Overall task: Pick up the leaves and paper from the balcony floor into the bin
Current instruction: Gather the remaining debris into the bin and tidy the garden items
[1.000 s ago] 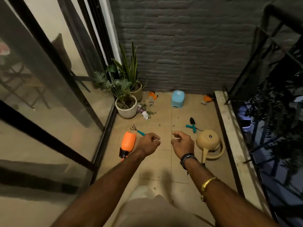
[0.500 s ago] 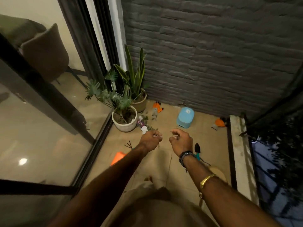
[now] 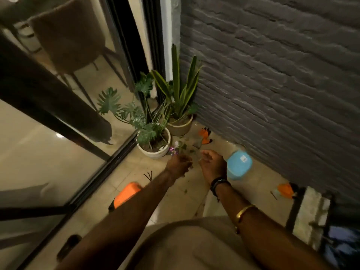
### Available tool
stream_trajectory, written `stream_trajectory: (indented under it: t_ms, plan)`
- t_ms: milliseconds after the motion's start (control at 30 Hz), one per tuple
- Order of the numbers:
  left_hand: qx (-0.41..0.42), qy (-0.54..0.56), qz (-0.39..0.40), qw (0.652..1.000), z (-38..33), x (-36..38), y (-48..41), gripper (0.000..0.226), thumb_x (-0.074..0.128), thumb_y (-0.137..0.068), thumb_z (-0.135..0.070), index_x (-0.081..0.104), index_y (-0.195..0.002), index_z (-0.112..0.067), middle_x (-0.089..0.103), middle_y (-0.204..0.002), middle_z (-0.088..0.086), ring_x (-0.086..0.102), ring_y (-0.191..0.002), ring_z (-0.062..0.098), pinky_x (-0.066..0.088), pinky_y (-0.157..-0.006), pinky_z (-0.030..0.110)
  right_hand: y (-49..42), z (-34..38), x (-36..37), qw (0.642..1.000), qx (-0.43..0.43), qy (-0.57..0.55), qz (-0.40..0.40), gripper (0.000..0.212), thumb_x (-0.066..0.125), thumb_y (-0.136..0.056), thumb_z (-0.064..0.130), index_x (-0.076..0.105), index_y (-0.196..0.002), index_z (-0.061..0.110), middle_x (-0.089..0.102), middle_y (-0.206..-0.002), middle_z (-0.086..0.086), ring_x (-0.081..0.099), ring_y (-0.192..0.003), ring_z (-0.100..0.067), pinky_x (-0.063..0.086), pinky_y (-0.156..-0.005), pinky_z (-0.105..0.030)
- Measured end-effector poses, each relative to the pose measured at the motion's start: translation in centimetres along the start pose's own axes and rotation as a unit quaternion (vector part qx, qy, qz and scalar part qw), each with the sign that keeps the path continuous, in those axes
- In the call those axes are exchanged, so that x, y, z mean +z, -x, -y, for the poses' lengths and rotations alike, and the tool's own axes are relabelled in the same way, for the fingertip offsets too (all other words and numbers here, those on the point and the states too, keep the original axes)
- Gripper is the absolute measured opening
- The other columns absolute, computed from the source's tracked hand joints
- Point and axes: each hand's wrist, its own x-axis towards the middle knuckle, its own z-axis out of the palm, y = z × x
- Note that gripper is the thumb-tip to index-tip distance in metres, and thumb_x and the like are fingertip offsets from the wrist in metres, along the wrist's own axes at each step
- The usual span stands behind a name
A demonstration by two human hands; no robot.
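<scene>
Low over the beige tiled balcony floor (image 3: 259, 184), the left hand (image 3: 180, 164) is knuckles-up with its fingers curled under. Motion blur smears it, so I cannot tell whether it grips anything. Just beside it, the right hand (image 3: 213, 164) is loosely cupped, and I cannot tell if a scrap lies in it. A black wristband (image 3: 219, 183) and a gold metal bangle (image 3: 243, 211) sit on that forearm.

Just beyond the fingertips, scattered green leaves (image 3: 185, 148) and a crumpled white paper scrap (image 3: 176, 143) lie on the floor, close to a white round plant pot (image 3: 153, 152). Smaller flecks dot the tiles near the wrists (too small to sort leaf from paper).

Right of the right hand, a light blue plastic bin (image 3: 238, 166) stands by the grey brick wall (image 3: 272, 75). The hand hides its near-left edge. A white label (image 3: 243, 158) on its top carries print too blurred to read.

A beige pot of tall striped blades (image 3: 180, 124) stands in the corner, with orange-and-black gloves (image 3: 205, 135) beside it. The left forearm cuts off an orange plastic container (image 3: 126, 193) and leaves only the black tines of a hand rake (image 3: 148, 175) showing. At the far right lies a blurred orange object (image 3: 285, 190) that I cannot identify. The glass sliding door (image 3: 48, 152) fills the left side.
</scene>
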Motion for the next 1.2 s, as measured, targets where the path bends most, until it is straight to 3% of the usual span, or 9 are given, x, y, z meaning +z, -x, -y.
stream_trajectory:
  t_ms: [100, 300, 467, 533, 667, 833, 967, 1100, 1200]
  plan:
    - [-0.031, 0.061, -0.060, 0.996, -2.1, 3.1, -4.2, 0.008, 0.065, -0.093, -0.009, 0.070, -0.097, -0.013, 0.060, -0.067, -0.005, 0.055, -0.061, 0.010, 0.043, -0.048, 0.017, -6.5, -0.8, -1.9, 0.998, -0.013, 0.026, 0.056, 0.037, 0.057, -0.086, 0.002, 0.072, -0.115, 0.019, 0.070, -0.107, 0.004, 0.064, -0.099, -0.014, 0.045, -0.080, -0.021]
    - [-0.110, 0.186, -0.097, 0.972, -2.8, 8.1, -11.8, 0.010, 0.062, -0.095, -0.008, 0.065, -0.092, -0.017, 0.060, -0.076, 0.002, 0.056, -0.060, 0.013, 0.041, -0.042, 0.020, -16.8, -4.1, -2.9, 0.990, -0.023, 0.064, 0.120, 0.033, 0.059, -0.088, -0.002, 0.072, -0.115, 0.012, 0.072, -0.110, -0.003, 0.063, -0.092, -0.010, 0.038, -0.067, 0.005]
    - [-0.113, 0.202, -0.153, 0.961, 2.3, 11.5, -20.7, 0.007, 0.068, -0.093, -0.019, 0.069, -0.094, -0.025, 0.069, -0.083, -0.003, 0.064, -0.074, 0.014, 0.051, -0.056, 0.029, -24.6, -11.2, 1.2, 0.984, -0.004, 0.072, 0.161, 0.035, 0.058, -0.087, 0.000, 0.071, -0.115, 0.018, 0.067, -0.098, 0.009, 0.059, -0.081, 0.007, 0.043, -0.068, 0.001]
    - [-0.112, 0.203, -0.182, 0.956, 6.0, 12.9, -25.2, 0.007, 0.068, -0.093, -0.022, 0.070, -0.096, -0.028, 0.070, -0.082, -0.003, 0.066, -0.076, 0.013, 0.053, -0.059, 0.031, -28.0, -15.6, 4.3, 0.981, 0.007, 0.080, 0.176, 0.035, 0.058, -0.088, 0.002, 0.071, -0.116, 0.019, 0.066, -0.098, 0.011, 0.061, -0.083, 0.003, 0.051, -0.072, -0.007]
    - [-0.116, 0.229, -0.232, 0.938, 15.1, 15.9, -34.2, 0.010, 0.066, -0.093, -0.018, 0.071, -0.101, -0.021, 0.072, -0.088, 0.000, 0.068, -0.084, 0.020, 0.053, -0.061, 0.032, -35.1, -25.8, 11.5, 0.973, -0.009, 0.107, 0.205, 0.034, 0.061, -0.088, 0.003, 0.071, -0.118, 0.018, 0.072, -0.109, 0.005, 0.064, -0.093, -0.004, 0.045, -0.073, -0.002]
    - [-0.101, 0.316, -0.269, 0.904, 24.8, 18.2, -43.8, 0.016, 0.061, -0.096, -0.009, 0.067, -0.111, -0.007, 0.068, -0.096, 0.012, 0.065, -0.079, 0.016, 0.055, -0.065, 0.031, -42.3, -37.8, 19.3, 0.965, -0.056, 0.148, 0.211, 0.029, 0.066, -0.086, 0.010, 0.073, -0.113, 0.016, 0.075, -0.106, -0.001, 0.068, -0.095, -0.013, 0.056, -0.088, -0.030]
    - [-0.069, 0.375, -0.282, 0.880, 30.7, 20.0, -49.0, 0.014, 0.056, -0.098, -0.005, 0.063, -0.110, -0.007, 0.063, -0.102, 0.012, 0.060, -0.082, 0.017, 0.053, -0.064, 0.028, -46.9, -44.2, 24.4, 0.967, -0.123, 0.161, 0.153, 0.017, 0.059, -0.078, 0.033, 0.074, -0.081, 0.026, 0.070, -0.075, 0.005, 0.063, -0.073, 0.002, 0.052, -0.073, -0.016]
    - [-0.052, 0.416, -0.298, 0.857, 34.5, 22.3, -51.6, 0.019, 0.054, -0.098, -0.003, 0.064, -0.114, -0.002, 0.066, -0.094, 0.011, 0.062, -0.075, 0.016, 0.054, -0.065, 0.030, -51.2, -47.9, 28.8, 0.957, -0.180, 0.207, 0.096, 0.029, 0.059, -0.083, 0.022, 0.076, -0.106, 0.015, 0.072, -0.104, -0.014, 0.066, -0.098, -0.033, 0.056, -0.083, -0.037]
    - [-0.051, 0.443, -0.291, 0.846, 35.8, 23.4, -52.2, 0.017, 0.055, -0.098, -0.005, 0.066, -0.111, -0.008, 0.072, -0.101, 0.010, 0.069, -0.081, 0.015, 0.059, -0.072, 0.030, -53.2, -49.1, 30.9, 0.926, -0.213, 0.289, 0.118, 0.035, 0.059, -0.094, 0.023, 0.067, -0.127, 0.017, 0.057, -0.133, -0.014, 0.055, -0.121, -0.034, 0.047, -0.098, -0.040]
